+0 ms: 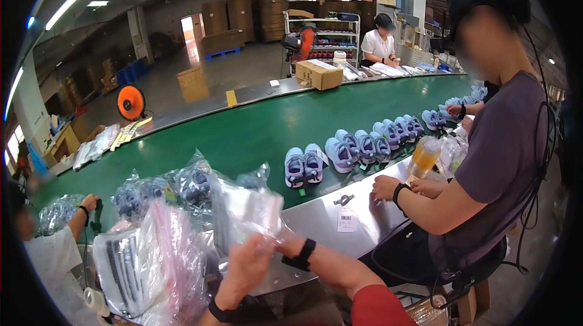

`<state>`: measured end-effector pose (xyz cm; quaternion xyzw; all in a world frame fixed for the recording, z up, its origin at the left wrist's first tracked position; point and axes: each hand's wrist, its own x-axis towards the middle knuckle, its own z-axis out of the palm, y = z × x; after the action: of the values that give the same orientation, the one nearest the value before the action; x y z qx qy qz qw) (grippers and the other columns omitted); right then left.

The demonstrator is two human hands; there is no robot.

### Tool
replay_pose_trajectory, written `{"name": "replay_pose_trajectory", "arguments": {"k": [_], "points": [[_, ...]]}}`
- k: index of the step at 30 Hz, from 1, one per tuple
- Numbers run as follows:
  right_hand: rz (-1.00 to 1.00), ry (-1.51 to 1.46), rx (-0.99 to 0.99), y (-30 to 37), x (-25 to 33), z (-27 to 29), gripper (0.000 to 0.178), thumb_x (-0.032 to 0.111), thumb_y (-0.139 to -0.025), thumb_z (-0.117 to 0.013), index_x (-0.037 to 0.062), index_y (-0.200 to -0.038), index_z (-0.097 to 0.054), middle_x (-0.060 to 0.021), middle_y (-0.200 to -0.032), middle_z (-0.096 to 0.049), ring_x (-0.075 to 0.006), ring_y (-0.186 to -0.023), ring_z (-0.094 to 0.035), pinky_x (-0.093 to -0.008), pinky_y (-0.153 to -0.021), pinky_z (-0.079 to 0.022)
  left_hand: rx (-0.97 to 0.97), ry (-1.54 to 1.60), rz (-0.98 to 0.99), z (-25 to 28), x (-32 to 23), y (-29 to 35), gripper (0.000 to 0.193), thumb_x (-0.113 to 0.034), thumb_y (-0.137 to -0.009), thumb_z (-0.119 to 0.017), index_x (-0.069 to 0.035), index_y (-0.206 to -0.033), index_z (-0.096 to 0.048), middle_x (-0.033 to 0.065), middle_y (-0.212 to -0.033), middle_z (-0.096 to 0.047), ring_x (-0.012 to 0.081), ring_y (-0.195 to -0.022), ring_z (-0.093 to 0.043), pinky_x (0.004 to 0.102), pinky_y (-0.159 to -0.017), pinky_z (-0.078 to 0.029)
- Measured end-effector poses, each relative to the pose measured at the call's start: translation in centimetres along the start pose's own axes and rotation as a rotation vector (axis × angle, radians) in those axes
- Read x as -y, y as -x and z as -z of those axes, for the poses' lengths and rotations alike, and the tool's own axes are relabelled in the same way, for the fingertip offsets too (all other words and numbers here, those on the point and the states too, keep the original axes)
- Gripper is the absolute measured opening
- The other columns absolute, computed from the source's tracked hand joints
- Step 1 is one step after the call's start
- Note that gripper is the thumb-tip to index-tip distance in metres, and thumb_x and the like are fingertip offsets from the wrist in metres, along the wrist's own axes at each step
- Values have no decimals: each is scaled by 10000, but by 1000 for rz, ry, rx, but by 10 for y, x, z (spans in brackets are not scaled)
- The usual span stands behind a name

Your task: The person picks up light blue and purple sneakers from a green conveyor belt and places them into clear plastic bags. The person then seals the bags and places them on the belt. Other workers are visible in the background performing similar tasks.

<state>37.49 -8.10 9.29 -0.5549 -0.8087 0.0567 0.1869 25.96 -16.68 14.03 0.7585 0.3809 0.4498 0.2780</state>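
Both hands pinch one clear plastic bag [246, 213] above the surface [340, 226]: left hand [246, 268] low, right hand [285, 246] at its edge, keeping it spread.

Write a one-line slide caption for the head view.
Both hands, left hand and right hand, hold a clear plastic bag beside a green conveyor belt carrying light-blue shoes.
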Motion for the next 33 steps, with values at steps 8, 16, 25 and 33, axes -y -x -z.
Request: {"name": "replay_pose_trajectory", "arguments": {"k": [8,16,25,33], "points": [[-181,310,-242,-122,-32,-23,288,256,-900,-445,84,-1031,-635,-108,-1089,-627,-263,-951,-601,-356,-804,-478,-265,357,263,3,21,-43,124,-118,-863,-635,-44,-783,-574,-72,-614,-477,13,-523,-384,207,-442,-282],[-281,-575,-28,-3,-54,-24,360,346,-872,-543,20,-987,-647,-160,-941,-649,-287,-885,-630,-365,-781,-486,-622,837,528,10,61,-20,97,-167,-900,-612,-72,-901,-590,-56,-691,-526,22,-510,-435,197,-419,-325],[-255,-1203,193,68,-11,53,157,192,-867,-587,40,-908,-594,-47,-815,-571,-102,-823,-544,-276,-681,-458,-657,706,517,12,43,-2,110,-147,-894,-616,-45,-924,-585,-18,-769,-565,57,-658,-532,184,-551,-429],[148,-54,-721,80,31,104,194,86,-679,-664,71,-839,-555,-95,-866,-600,-277,-804,-586,-378,-674,-475,-660,466,256,33,40,8,68,-97,-900,-577,-48,-856,-592,-56,-747,-522,30,-682,-457,197,-557,-350]]}}
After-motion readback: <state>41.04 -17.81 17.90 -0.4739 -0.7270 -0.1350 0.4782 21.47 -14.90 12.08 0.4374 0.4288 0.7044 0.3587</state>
